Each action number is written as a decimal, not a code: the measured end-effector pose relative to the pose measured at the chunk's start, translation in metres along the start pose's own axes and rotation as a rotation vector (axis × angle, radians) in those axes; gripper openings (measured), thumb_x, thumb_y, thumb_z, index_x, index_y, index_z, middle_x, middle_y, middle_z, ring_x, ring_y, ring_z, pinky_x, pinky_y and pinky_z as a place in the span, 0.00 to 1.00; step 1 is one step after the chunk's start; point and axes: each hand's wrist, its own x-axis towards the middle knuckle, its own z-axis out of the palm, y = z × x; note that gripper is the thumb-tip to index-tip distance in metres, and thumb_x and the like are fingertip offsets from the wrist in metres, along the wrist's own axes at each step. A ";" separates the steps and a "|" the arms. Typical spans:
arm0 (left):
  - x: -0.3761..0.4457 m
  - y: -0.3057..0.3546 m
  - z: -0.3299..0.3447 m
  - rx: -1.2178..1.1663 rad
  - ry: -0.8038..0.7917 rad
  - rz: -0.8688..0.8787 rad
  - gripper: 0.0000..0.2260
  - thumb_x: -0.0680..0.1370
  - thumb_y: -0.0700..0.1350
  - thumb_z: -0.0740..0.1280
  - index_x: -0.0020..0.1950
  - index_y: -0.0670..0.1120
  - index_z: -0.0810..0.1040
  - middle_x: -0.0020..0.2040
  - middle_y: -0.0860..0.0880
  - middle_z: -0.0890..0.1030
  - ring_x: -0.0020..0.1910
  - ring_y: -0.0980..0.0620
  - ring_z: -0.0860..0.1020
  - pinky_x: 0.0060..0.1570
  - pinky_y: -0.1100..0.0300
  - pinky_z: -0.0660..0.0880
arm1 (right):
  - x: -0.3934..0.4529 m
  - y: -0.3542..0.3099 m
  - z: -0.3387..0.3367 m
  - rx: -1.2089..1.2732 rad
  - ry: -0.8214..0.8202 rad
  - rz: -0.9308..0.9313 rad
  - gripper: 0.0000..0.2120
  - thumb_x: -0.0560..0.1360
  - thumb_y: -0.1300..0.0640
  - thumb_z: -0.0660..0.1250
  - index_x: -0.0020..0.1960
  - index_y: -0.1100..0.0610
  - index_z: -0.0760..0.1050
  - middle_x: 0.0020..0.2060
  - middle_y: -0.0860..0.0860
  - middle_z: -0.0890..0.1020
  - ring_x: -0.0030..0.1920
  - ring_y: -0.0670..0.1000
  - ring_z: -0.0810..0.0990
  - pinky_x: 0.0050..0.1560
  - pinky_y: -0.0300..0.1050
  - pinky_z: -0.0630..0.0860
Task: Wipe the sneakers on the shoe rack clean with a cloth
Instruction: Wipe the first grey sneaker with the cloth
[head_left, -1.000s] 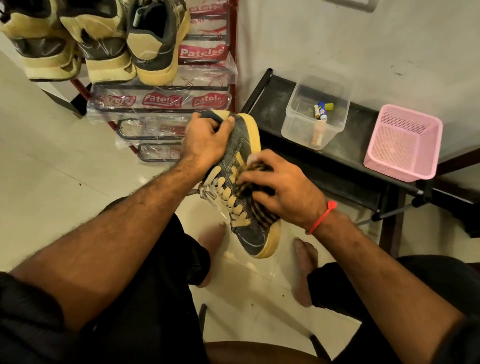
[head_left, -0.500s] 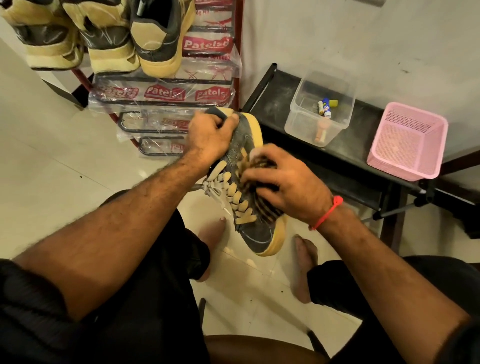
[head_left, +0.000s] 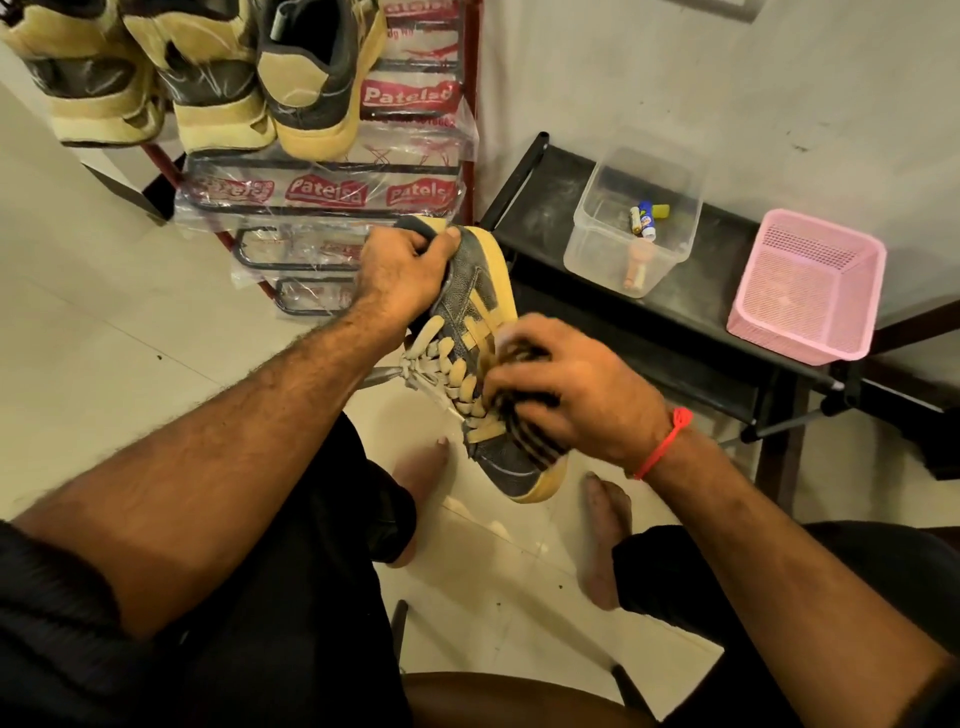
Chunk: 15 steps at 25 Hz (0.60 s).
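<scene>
A dark grey sneaker (head_left: 478, 301) with a yellow sole and pale laces is held in the air over the floor, toe toward me. My left hand (head_left: 400, 270) grips its heel end, thumb on the outer side. My right hand (head_left: 571, 395) holds a dark striped cloth (head_left: 530, 436) bunched against the sneaker's side beside the laces. Most of the cloth is hidden under my fingers. Three tan and dark sneakers (head_left: 208, 78) stand heels out on the top shelf of the red and black shoe rack (head_left: 332, 208).
A low black bench (head_left: 696, 332) runs along the wall at right. It carries a clear plastic tub (head_left: 597, 244) with small items and a pink mesh basket (head_left: 805, 291). My bare feet rest on the pale tiled floor (head_left: 104, 312) below the sneaker.
My right hand with the cloth has shifted slightly along the sneaker's side, toward the heel and back. My left hand keeps the same grip on the heel.
</scene>
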 end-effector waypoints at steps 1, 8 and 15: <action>-0.005 0.002 0.007 0.038 -0.045 0.032 0.19 0.78 0.59 0.69 0.39 0.45 0.84 0.39 0.44 0.86 0.37 0.47 0.84 0.42 0.48 0.83 | 0.010 0.002 0.000 0.031 0.149 0.093 0.13 0.73 0.59 0.66 0.55 0.57 0.83 0.59 0.59 0.77 0.59 0.57 0.77 0.62 0.50 0.76; -0.003 0.004 0.009 -0.050 -0.064 -0.029 0.20 0.79 0.58 0.69 0.42 0.41 0.84 0.40 0.42 0.86 0.40 0.40 0.85 0.43 0.44 0.83 | 0.012 0.008 -0.004 0.160 0.058 0.365 0.30 0.76 0.51 0.72 0.75 0.54 0.68 0.67 0.55 0.63 0.68 0.48 0.65 0.74 0.46 0.67; -0.004 0.002 0.001 -0.034 -0.078 -0.061 0.19 0.79 0.58 0.69 0.39 0.44 0.84 0.39 0.44 0.87 0.42 0.42 0.86 0.46 0.43 0.83 | 0.002 -0.009 -0.002 0.059 0.016 -0.079 0.16 0.76 0.57 0.69 0.63 0.57 0.80 0.63 0.59 0.73 0.59 0.56 0.78 0.58 0.54 0.79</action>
